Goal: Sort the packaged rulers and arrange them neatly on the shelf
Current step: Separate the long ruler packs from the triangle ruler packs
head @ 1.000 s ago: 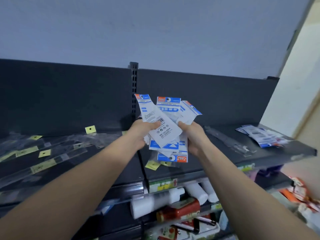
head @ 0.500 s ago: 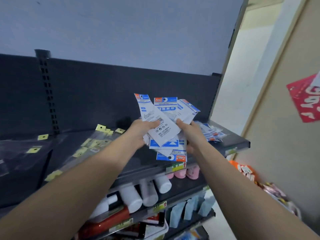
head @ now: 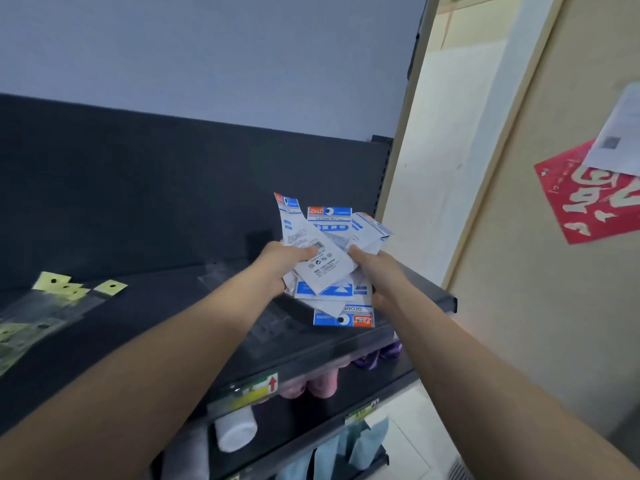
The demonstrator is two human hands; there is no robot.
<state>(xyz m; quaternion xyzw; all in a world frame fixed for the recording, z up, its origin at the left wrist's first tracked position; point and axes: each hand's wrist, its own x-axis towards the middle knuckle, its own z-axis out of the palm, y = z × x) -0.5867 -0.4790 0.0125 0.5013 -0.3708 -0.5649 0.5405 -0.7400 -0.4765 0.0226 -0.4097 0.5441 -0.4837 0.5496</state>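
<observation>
A fanned bundle of white-and-blue ruler packets (head: 329,261) is held above the right end of the dark top shelf (head: 429,299). My left hand (head: 280,263) grips the bundle's left side with the thumb on the front packet. My right hand (head: 377,268) grips the right side. One packet at the bottom of the bundle (head: 344,317) hangs upside down. Clear ruler sleeves with yellow hang tabs (head: 65,289) lie flat on the shelf at far left. The pile of blue packets seen earlier at the shelf's right end is hidden behind the bundle.
Another clear sleeve (head: 221,275) lies mid-shelf behind my left arm. Lower shelves hold white (head: 235,431) and pink (head: 322,382) rolls and teal items (head: 349,452). A beige wall with a red poster (head: 588,195) stands right of the shelf end.
My view has swung right along the shelf. Both hands carried the bundle of packets with it toward the shelf's right end. The grip on the bundle looks the same.
</observation>
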